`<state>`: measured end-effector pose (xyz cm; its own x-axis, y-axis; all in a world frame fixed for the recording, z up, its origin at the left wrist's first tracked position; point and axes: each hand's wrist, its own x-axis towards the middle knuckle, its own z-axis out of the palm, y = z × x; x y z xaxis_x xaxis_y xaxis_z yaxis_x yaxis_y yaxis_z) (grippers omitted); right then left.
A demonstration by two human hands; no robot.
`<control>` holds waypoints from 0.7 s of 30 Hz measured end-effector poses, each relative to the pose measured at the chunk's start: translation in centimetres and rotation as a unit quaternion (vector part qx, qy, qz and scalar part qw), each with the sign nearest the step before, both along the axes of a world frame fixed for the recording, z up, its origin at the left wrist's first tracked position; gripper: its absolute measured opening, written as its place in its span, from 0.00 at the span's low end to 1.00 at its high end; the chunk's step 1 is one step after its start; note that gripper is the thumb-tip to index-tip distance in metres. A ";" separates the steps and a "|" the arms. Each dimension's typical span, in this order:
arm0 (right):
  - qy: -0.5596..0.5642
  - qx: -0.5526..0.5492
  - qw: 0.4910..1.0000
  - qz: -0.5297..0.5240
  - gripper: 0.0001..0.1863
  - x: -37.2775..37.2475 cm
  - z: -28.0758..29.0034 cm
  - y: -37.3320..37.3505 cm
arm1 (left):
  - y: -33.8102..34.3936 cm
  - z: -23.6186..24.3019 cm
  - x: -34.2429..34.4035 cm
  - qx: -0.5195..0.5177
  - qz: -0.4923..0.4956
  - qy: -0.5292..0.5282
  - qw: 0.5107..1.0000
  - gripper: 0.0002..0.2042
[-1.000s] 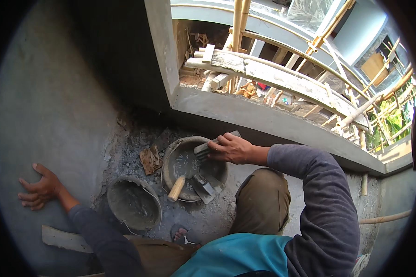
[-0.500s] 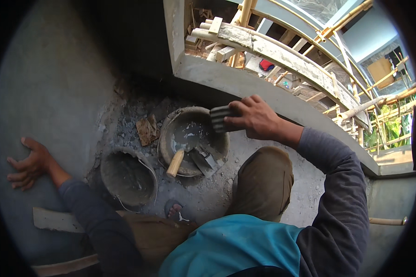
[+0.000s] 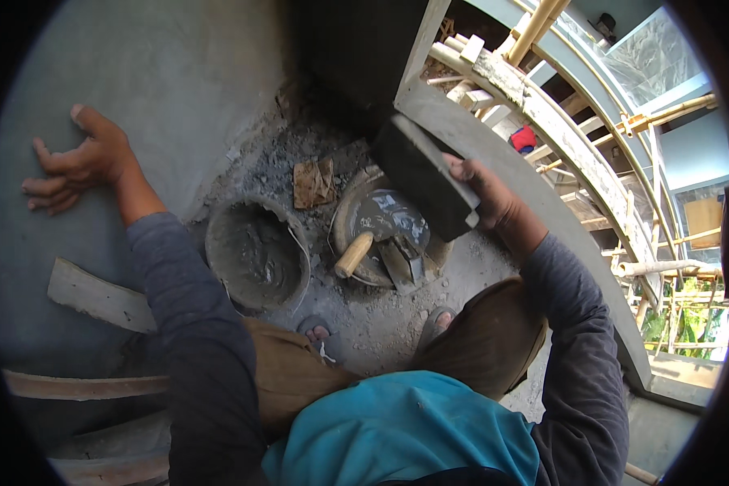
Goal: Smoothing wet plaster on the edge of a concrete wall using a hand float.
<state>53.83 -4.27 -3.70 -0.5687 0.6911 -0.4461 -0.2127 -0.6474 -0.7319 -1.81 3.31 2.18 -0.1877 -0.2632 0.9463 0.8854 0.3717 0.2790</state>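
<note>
My right hand [image 3: 494,197] grips one end of a dark grey rectangular block [image 3: 423,170], whose exact kind I cannot make out. The block is tilted above the right-hand mortar bucket [image 3: 342,219] and hides part of its rim. Wet grey mix shows inside that bucket. Across its near rim rests a trowel [image 3: 355,254], wooden handle to the left and metal blade smeared with grey. At the left, my left hand [image 3: 87,162] has its fingers spread at the grey plastered wall [image 3: 178,89]; whether the palm presses on it I cannot tell.
Another bucket [image 3: 211,255] with grey mix stands left of the first. A brown scrap [image 3: 313,183] lies on rubble behind them. Curved boards [image 3: 97,296] lie at the lower left. Past the low ledge [image 3: 535,198] on the right is bamboo scaffolding [image 3: 591,138].
The block has turned so its broad face shows, and my right hand has lowered slightly. My left hand has moved upward along the wall. The view has shifted, showing both feet.
</note>
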 end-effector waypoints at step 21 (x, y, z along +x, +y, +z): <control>-0.535 0.590 0.511 0.323 0.35 -3.3 -6.0 -0.2 | -1.1 -0.4 2.5 0.014 0.009 -0.018 1.000 0.33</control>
